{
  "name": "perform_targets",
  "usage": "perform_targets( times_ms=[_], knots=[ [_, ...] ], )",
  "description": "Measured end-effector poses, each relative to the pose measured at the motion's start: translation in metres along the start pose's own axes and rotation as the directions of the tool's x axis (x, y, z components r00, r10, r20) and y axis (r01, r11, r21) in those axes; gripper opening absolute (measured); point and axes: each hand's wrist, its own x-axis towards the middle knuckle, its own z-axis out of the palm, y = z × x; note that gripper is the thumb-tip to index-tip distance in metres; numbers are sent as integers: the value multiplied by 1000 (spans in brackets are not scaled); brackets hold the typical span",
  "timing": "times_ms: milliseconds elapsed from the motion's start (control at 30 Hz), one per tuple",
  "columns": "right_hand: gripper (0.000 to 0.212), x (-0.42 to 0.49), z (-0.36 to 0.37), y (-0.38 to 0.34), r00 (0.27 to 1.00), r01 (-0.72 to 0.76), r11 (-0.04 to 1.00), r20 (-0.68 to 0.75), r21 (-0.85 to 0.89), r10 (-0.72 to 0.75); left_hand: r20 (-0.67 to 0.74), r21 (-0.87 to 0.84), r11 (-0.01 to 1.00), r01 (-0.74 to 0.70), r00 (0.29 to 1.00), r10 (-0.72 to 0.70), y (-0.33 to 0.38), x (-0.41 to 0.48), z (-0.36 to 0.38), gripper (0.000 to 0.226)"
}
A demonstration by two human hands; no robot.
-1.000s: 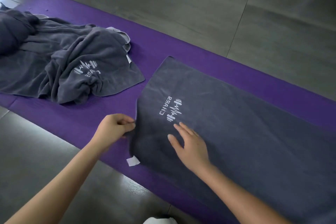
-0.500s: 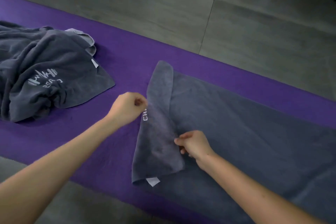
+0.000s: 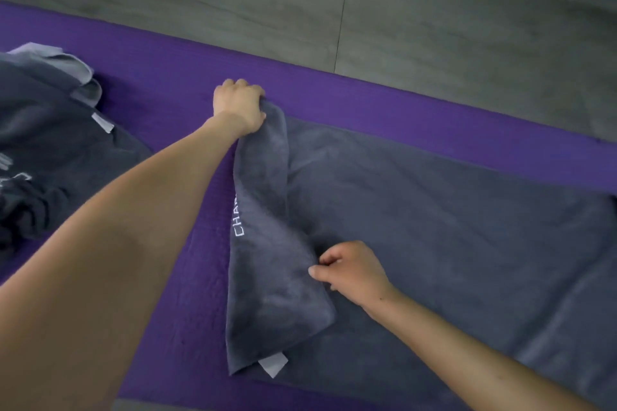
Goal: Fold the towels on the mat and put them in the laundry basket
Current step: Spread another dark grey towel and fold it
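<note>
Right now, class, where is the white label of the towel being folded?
In the head view, the white label sits lower centre, at the near corner of the folded-over flap of the towel, below the right hand.

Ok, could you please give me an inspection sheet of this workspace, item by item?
Surface: purple mat, partly under towels.
Job's things: towel spread on the mat, its left end turned over as a flap; heap of crumpled towels at the left; basket not in view.
Clutter: nothing seen.
Grips: left grip holds the flap's far corner; right grip pinches the flap's edge nearer the person.
Cables: nothing seen.
Surroundings: grey tiled floor.
</note>
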Motion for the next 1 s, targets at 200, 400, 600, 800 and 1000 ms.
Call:
perform_targets(
  times_ms=[200, 400, 600, 800, 1000],
  knots=[
    [13, -13, -16, 5, 999, -28, 983, 40, 184, 20, -178, -258, 964, -60, 984, 13, 4, -5, -19, 20],
    [22, -48, -57, 29, 994, -70, 935, 105, 346, 36, -185, -498, 862, -97, 983, 4, 37, -29, -61, 26],
    [22, -97, -117, 79, 992, -119, 864, 94, 490, 83, -121, -560, 802, -208, 978, 169, 111, -41, -100, 17],
    [12, -146, -174, 163, 990, -110, 819, -14, 563, 143, -18, -693, 694, -198, 966, 257, 227, -46, -119, 26],
    [15, -183, -214, 256, 978, -60, 780, -121, 623, 171, 124, -632, 732, -255, 899, 420, 367, -56, -116, 10]
  ],
)
